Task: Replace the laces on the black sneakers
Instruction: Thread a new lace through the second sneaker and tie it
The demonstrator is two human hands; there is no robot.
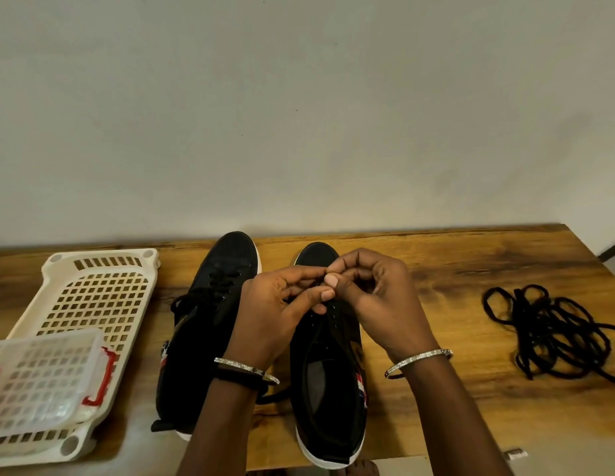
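Two black sneakers with white soles stand side by side on the wooden table (454,262), toes pointing away from me. The left sneaker (203,324) has a black lace through its eyelets. The right sneaker (333,383) shows bare eyelets along its lower part. My left hand (275,314) and my right hand (378,297) meet over its front eyelets. Both pinch a thin black lace between thumb and fingers; most of that lace is hidden by the fingers. A tangled pile of black laces (553,331) lies on the table to the right.
A white perforated plastic tray (93,297) sits at the left of the table. A clear plastic box with a red latch (41,376) rests on it. A grey wall rises right behind the table. A small spool-like object (515,454) lies below the front edge.
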